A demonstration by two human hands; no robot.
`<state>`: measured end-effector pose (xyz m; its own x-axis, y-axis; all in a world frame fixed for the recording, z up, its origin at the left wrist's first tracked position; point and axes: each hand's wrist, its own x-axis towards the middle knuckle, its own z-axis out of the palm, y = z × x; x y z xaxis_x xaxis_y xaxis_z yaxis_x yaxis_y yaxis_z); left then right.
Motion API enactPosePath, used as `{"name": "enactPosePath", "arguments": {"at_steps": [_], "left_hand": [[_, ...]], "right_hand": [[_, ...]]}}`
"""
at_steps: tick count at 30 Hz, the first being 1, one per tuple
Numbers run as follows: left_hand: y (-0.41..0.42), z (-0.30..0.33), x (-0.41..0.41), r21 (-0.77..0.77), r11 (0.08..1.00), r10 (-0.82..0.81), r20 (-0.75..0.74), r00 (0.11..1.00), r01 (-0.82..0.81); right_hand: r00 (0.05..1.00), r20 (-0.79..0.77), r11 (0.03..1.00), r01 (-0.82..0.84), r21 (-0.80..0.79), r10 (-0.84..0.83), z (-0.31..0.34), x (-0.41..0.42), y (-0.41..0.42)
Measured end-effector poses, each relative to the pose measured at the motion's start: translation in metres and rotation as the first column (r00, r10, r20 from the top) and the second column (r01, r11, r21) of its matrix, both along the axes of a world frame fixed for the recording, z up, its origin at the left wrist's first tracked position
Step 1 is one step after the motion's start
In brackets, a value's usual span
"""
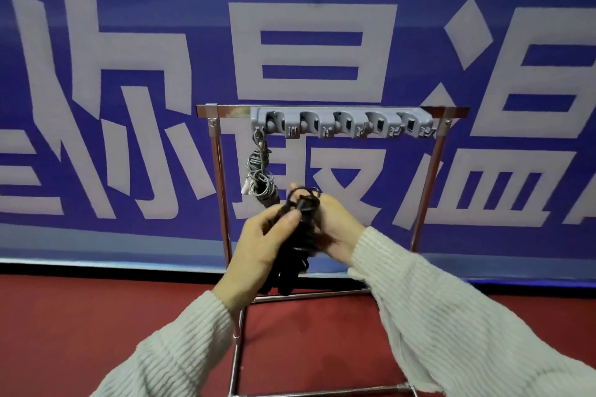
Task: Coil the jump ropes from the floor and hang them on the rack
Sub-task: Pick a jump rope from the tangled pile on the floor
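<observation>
Hands below the hook bar (342, 126): left hand (261, 245) pinches the black rope coil (301, 232), right hand (335, 229) cups it with fingers curled; ideally loops stay bunched until one clears a free hook beside the grey rope (259, 174).

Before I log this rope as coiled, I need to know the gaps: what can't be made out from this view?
- Black jump rope, head view: its handles and how it is tied are hidden by the left hand and right hand, plus blur.
- Grey rope: too blurred to see which part catches the hook rail.
- Rack: its base is cut off by the bottom edge and the sleeves.
</observation>
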<state>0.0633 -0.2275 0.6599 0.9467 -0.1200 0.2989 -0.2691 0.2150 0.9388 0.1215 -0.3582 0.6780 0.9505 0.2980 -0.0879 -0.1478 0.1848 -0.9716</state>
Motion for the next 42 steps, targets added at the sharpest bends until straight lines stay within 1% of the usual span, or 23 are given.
{"name": "enactPosePath", "arguments": {"at_steps": [2,3,4,6,8,10,12,13,15,18,19,21,24,26,27,28,30,32,33,36,38,40,42], "left_hand": [[0.000,0.005,0.004,-0.073,0.991,0.107,-0.088,0.990,-0.113],[0.001,0.007,0.006,-0.119,0.981,0.140,-0.129,0.982,-0.155],[0.001,0.008,0.008,-0.152,0.971,0.161,-0.147,0.976,-0.183],[0.002,0.008,0.009,-0.159,0.966,0.180,-0.142,0.973,-0.202],[0.002,0.008,0.009,-0.108,0.978,0.164,-0.135,0.977,-0.179],[0.002,0.010,0.011,0.014,0.989,0.147,-0.118,0.982,-0.146],[0.001,0.011,0.012,0.182,0.963,0.204,-0.018,0.979,-0.197],[0.000,0.010,0.012,0.235,0.944,0.229,0.041,0.973,-0.232],[-0.003,0.007,0.010,0.260,0.926,0.259,0.091,0.962,-0.274],[-0.006,0.000,0.010,0.277,0.923,0.257,0.075,0.963,-0.268],[-0.007,-0.004,0.011,0.289,0.919,0.260,0.075,0.963,-0.270],[-0.008,-0.012,0.013,0.333,0.888,0.294,0.122,0.948,-0.318],[-0.008,-0.030,0.016,0.490,0.768,0.321,0.264,0.910,-0.413],[-0.005,-0.037,0.016,0.578,0.697,0.284,0.321,0.904,-0.424],[-0.003,-0.038,0.015,0.605,0.678,0.257,0.338,0.906,-0.417],[-0.001,-0.037,0.015,0.625,0.669,0.225,0.345,0.911,-0.402],[0.005,-0.035,0.015,0.671,0.643,0.155,0.358,0.921,-0.369],[0.013,-0.036,0.017,0.733,0.553,0.086,0.422,0.903,-0.395],[0.016,-0.036,0.017,0.759,0.510,0.055,0.441,0.896,-0.405],[0.023,-0.033,0.023,0.819,0.407,0.025,0.433,0.901,-0.405],[0.025,-0.029,0.026,0.842,0.386,-0.003,0.409,0.913,-0.376],[0.028,-0.028,0.028,0.850,0.434,-0.060,0.358,0.932,-0.298],[0.033,-0.027,0.028,0.839,0.512,-0.102,0.272,0.957,-0.184]], "right_hand": [[0.981,0.072,0.981,0.170,0.096,-0.178,-0.012,-0.001,0.007],[0.969,0.106,0.969,0.206,0.140,-0.221,-0.018,-0.005,0.009],[0.958,0.151,0.964,0.220,0.153,-0.242,-0.023,-0.009,0.011],[0.923,0.277,0.964,0.253,0.086,-0.267,-0.031,-0.017,0.011],[0.874,0.380,0.951,0.304,0.062,-0.304,-0.031,-0.025,0.008],[0.847,0.410,0.938,0.338,0.074,-0.338,-0.027,-0.029,0.003],[0.852,0.395,0.937,0.338,0.087,-0.344,-0.027,-0.029,-0.003],[0.855,0.385,0.936,0.337,0.098,-0.348,-0.027,-0.029,-0.005],[0.847,0.389,0.930,0.352,0.102,-0.363,-0.027,-0.029,-0.009],[0.830,0.451,0.936,0.349,0.039,-0.328,-0.032,-0.027,-0.014],[0.809,0.505,0.936,0.353,-0.009,-0.300,-0.035,-0.025,-0.015],[0.714,0.659,0.907,0.405,-0.112,-0.237,-0.042,-0.020,-0.019],[0.547,0.827,0.840,0.504,-0.202,-0.130,-0.048,-0.014,-0.026],[0.487,0.866,0.809,0.550,-0.207,-0.109,-0.053,-0.013,-0.029],[0.501,0.856,0.811,0.548,-0.202,-0.125,-0.055,-0.015,-0.029],[0.554,0.819,0.826,0.525,-0.204,-0.150,-0.055,-0.016,-0.029],[0.726,0.664,0.871,0.430,-0.236,-0.179,-0.050,-0.016,-0.029],[0.868,0.475,0.916,0.299,-0.268,-0.144,-0.041,-0.014,-0.033],[0.906,0.412,0.925,0.236,-0.299,-0.098,-0.036,-0.013,-0.035],[0.945,0.326,0.920,0.109,-0.377,0.022,-0.026,-0.011,-0.041],[0.937,0.338,0.911,0.060,-0.407,0.089,-0.022,-0.009,-0.045],[0.909,0.380,0.872,0.041,-0.489,0.170,-0.018,-0.006,-0.050],[0.867,0.428,0.781,0.076,-0.620,0.256,-0.015,-0.005,-0.053]]}}
